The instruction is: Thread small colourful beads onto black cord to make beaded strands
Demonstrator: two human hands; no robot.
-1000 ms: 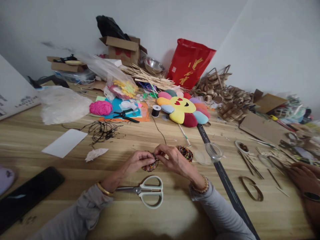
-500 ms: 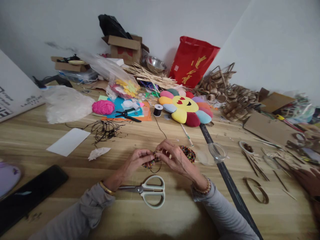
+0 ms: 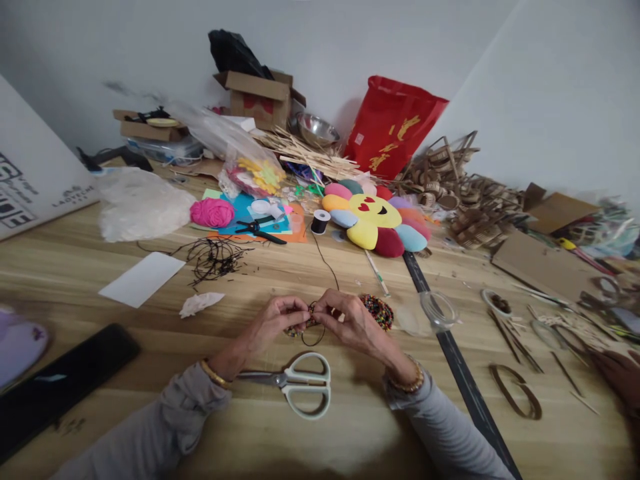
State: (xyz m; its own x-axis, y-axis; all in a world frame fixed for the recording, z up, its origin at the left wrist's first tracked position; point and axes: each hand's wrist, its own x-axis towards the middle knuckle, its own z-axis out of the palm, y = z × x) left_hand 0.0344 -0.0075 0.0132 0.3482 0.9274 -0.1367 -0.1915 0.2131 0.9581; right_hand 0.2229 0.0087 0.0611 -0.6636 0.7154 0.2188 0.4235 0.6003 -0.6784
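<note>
Head view: left hand and right hand both pinch a small beaded piece with black thread looped below; keeping that thread taut probably helps the beads sit tight.

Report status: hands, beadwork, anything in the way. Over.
Left hand and right hand both pinched on beaded strand, low over table. Black thread runs from spool toward hands. Scissors lie between forearms, clear of the strand.
</note>
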